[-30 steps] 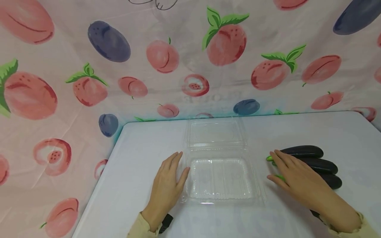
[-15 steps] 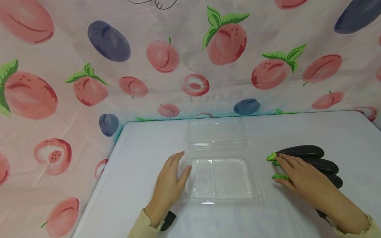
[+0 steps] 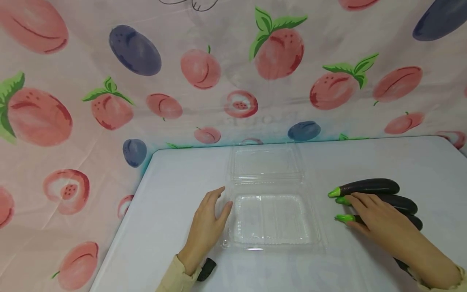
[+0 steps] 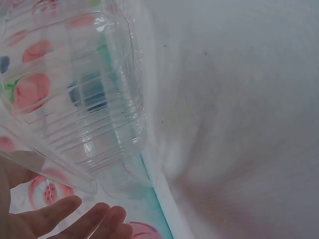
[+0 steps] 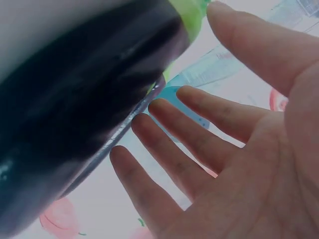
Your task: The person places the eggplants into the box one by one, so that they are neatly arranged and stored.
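Three dark eggplants with green stem ends lie side by side at the right, the far one [image 3: 372,185] fully in sight. My right hand [image 3: 390,221] is over the nearer two, partly hiding them. In the right wrist view its fingers [image 5: 164,154] are spread and extended beside a large dark eggplant [image 5: 89,89], with a gap between thumb and fingers. A clear plastic container [image 3: 270,219] lies unfolded mid-table, its lid [image 3: 265,162] toward the wall. My left hand [image 3: 206,227] is at the container's left side, fingers loosely extended; whether it touches the rim is unclear.
The white table [image 3: 164,182] meets a fruit-printed cloth [image 3: 233,73] along its back and left edges. A black band [image 3: 206,269] shows below the left wrist.
My right hand has moved right and slightly toward me, uncovering the green stem ends. The left hand has barely shifted; container and eggplants have stayed in place.
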Action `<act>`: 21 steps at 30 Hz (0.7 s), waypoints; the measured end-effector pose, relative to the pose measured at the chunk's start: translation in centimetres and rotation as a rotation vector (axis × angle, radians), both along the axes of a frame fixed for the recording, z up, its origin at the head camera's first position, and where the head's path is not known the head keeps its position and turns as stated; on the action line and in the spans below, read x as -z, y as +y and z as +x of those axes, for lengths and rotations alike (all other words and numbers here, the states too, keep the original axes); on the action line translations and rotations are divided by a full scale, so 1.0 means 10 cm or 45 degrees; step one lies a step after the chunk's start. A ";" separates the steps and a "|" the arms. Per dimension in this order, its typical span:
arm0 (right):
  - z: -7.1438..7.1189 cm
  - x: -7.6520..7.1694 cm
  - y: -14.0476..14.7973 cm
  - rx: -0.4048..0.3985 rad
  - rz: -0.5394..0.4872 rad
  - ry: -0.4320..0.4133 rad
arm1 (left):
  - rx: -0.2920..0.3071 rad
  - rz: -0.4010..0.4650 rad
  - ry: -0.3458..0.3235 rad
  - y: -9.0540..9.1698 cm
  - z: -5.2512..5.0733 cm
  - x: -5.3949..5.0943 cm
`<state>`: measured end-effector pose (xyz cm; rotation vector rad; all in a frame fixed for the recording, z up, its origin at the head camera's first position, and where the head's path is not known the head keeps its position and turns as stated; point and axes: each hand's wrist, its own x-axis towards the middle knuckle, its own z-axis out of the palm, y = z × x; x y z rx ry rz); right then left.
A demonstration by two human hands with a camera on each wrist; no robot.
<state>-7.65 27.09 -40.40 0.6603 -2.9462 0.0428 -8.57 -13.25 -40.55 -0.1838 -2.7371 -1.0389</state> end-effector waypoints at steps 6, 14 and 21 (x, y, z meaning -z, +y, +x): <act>0.00 0.02 0.03 0.035 0.038 -0.007 | -0.017 0.035 -0.060 0.01 -0.01 0.01; 0.01 0.01 0.05 0.038 0.047 0.006 | -0.023 0.045 -0.063 0.00 -0.02 0.04; 0.01 0.03 0.08 0.037 0.055 -0.006 | -0.019 0.061 -0.073 -0.01 -0.03 0.07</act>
